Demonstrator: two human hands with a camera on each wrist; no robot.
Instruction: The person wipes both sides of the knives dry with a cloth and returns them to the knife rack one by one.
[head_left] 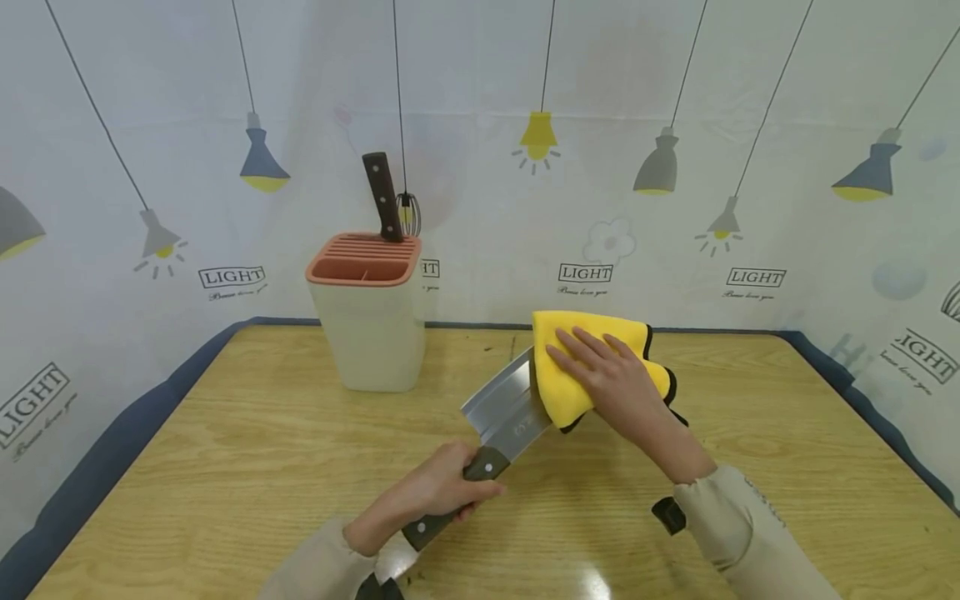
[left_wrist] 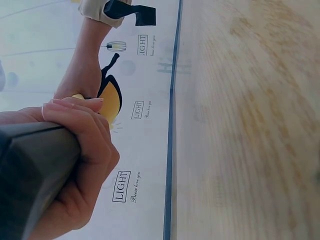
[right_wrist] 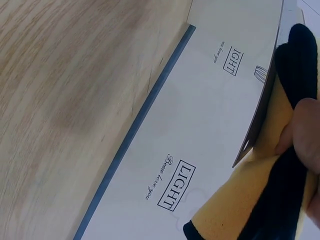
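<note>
My left hand [head_left: 442,483] grips the dark riveted handle of a cleaver [head_left: 517,408], whose broad steel blade slants up and away to the right above the table. In the left wrist view, the fingers of that left hand [left_wrist: 87,150] curl round the dark handle [left_wrist: 40,160]. A yellow cloth [head_left: 555,392] with black edging covers the far end of the blade. My right hand [head_left: 622,387] lies over the cloth. From below, the right wrist view shows its thumb [right_wrist: 306,132] pressing the folded cloth [right_wrist: 240,200] against the blade [right_wrist: 262,110].
A cream knife holder [head_left: 375,342] with an orange slotted top stands at the back left. One dark-handled knife [head_left: 382,196] is upright in its slots. The wooden table [head_left: 247,467] meets a printed wall covering [head_left: 480,225] along a dark blue edge.
</note>
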